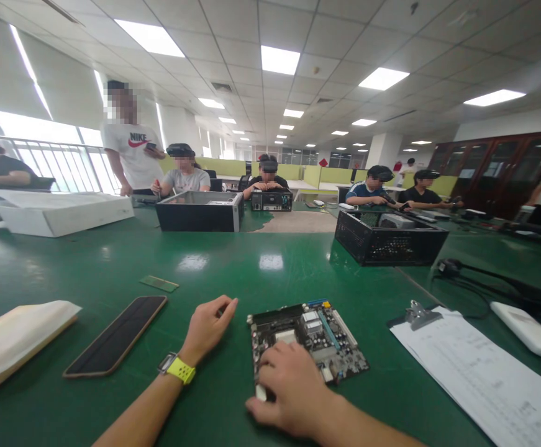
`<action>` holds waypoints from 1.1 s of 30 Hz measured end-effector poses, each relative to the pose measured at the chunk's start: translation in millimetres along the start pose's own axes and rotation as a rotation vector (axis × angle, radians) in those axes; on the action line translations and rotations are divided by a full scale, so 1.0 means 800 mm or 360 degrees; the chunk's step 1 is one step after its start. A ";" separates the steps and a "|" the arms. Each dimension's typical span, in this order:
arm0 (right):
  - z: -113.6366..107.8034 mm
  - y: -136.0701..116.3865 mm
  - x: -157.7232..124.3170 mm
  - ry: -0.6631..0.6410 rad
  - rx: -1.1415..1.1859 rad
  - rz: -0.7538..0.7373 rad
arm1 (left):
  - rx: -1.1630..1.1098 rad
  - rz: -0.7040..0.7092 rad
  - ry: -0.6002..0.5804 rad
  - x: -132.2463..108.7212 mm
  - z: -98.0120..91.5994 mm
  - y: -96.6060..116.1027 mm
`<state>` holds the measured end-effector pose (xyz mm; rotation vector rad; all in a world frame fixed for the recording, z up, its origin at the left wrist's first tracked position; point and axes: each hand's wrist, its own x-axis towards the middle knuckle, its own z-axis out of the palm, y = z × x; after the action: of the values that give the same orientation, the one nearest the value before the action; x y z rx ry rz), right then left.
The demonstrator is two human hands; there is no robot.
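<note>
A motherboard (pixel 330 338) lies flat on the green table, dark with white, blue and yellow slots and connectors. My right hand (pixel 293 388) bends over its near left corner, fingers on top of the board and thumb at the near edge, around a small white part (pixel 261 392). The palm hides that corner. To the left of the board, apart from it, my left hand (pixel 207 329) hovers low over the table or rests on it, fingers loosely curved and holding nothing visible. A green memory module (pixel 159 284) lies farther out to the left.
A dark phone (pixel 116 336) and a paper-covered bundle (pixel 18 341) lie left. On the right are a clipboard with papers (pixel 479 366), a white device (pixel 531 332) and black cables. Computer cases (pixel 391 239) and a white box (pixel 65 214) stand farther back, where other people sit.
</note>
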<state>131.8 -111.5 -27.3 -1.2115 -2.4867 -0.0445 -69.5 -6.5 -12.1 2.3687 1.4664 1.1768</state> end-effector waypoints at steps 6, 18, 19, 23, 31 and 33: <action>-0.044 0.112 0.000 0.0196 -0.0196 0.0808 | -0.0017 0.0008 -0.0076 -0.002 0.001 0.001; -0.039 0.148 -0.003 0.0226 -0.0336 0.1096 | -0.0007 0.0062 -0.0196 -0.002 0.002 0.011; -0.038 0.139 -0.002 0.0217 -0.0315 0.1063 | -0.0008 0.0073 -0.0198 -0.002 0.002 0.012; -0.026 0.077 -0.002 0.0173 -0.0166 0.0804 | -0.0023 0.0097 -0.0196 -0.002 0.005 0.012; -0.048 0.004 0.019 0.0315 0.0337 0.0318 | -0.0165 0.0151 -0.0295 -0.006 0.009 0.010; -0.057 0.039 0.024 0.0422 0.0273 0.0513 | -0.0184 0.0190 -0.0315 -0.007 0.010 0.012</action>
<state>159.2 -86.3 17.2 -1.4140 -2.0044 0.0856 -58.8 -13.9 -16.4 2.4410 1.1789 0.9873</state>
